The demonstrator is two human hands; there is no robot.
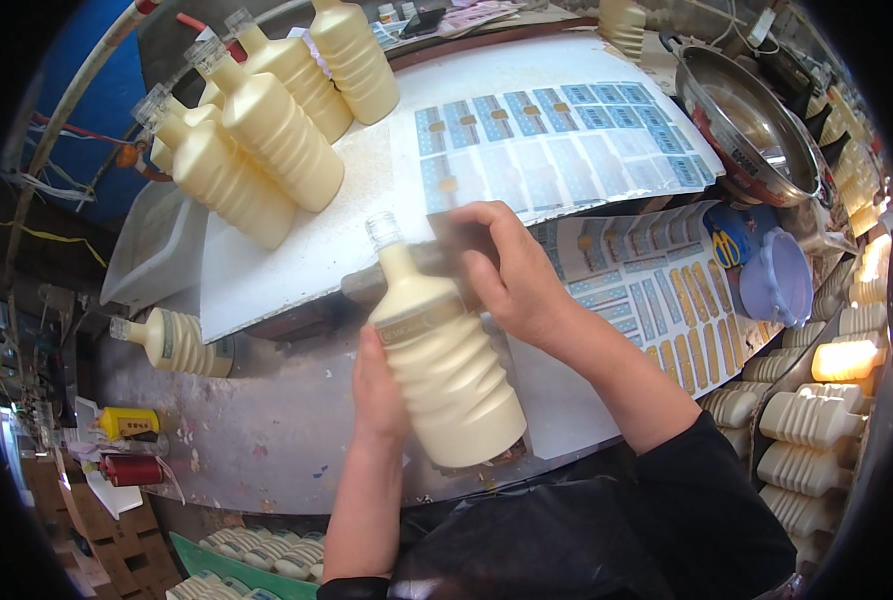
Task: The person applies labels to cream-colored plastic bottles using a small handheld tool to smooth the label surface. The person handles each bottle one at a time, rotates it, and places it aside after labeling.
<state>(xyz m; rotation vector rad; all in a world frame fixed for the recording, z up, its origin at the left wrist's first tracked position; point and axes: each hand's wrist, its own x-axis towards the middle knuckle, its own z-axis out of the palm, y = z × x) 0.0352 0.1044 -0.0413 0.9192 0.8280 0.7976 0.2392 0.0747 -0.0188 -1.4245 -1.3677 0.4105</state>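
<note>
A cream ribbed plastic bottle point(452, 375) with a clear threaded neck tilts in front of me, with a dull gold label band point(422, 322) around its shoulder. My left hand point(379, 385) grips its left side, thumb up along the label; the other fingers are hidden behind it. Just right of the bottle's shoulder is my right hand point(515, 275), thumb and forefinger curved and apart. A dark blur lies between those fingers, and I cannot make out what it is. Beyond it, label sheets point(507, 180) in blue and white lie on the white board point(377, 190).
Several cream bottles point(277, 130) stand at the far left of the board; another bottle point(177, 340) lies at left. More label sheets point(657, 310) lie right, near yellow-handled scissors point(727, 248), a lilac basin point(777, 280) and a metal pan point(752, 125). Stacked bottles point(812, 420) line the right.
</note>
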